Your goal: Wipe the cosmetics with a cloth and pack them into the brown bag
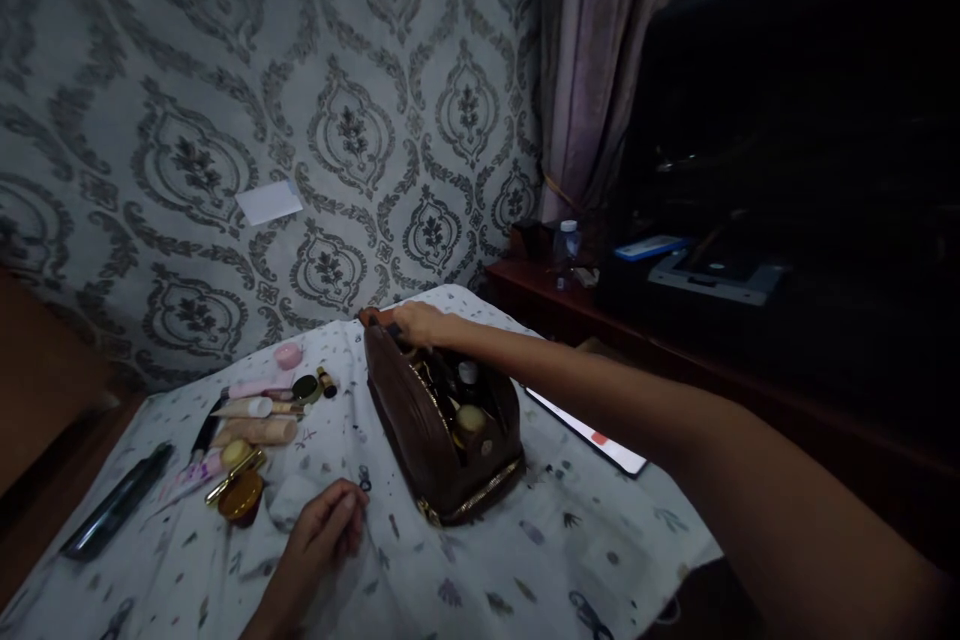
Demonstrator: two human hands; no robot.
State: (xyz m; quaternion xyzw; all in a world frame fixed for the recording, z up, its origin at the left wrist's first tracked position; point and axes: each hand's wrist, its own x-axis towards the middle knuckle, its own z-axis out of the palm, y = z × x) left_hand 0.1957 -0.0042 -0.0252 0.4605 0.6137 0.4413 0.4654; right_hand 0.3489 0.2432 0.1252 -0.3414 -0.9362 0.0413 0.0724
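A dark brown cosmetic bag [401, 420] stands unzipped on the patterned white cloth [525, 570]. Inside it show a round yellowish jar [470, 423] and a dark bottle with a pale cap [467, 375]. My right hand [421, 323] reaches across to the bag's far end, its fingers closed round the edge there, partly hidden. An orange-brown flap or strip [375, 317] lies beside those fingers. My left hand [328, 525] rests on the cloth left of the bag, fingers curled in and thumb against them, with nothing visible in it.
Left of the bag lie several tubes [255, 432], an amber jar [241, 498], a gold tube [234, 476], a pink jar [288, 355] and a long dark case [118, 502]. A tablet [600, 440] lies right, under my forearm. Behind it stands a plastic bottle [568, 240].
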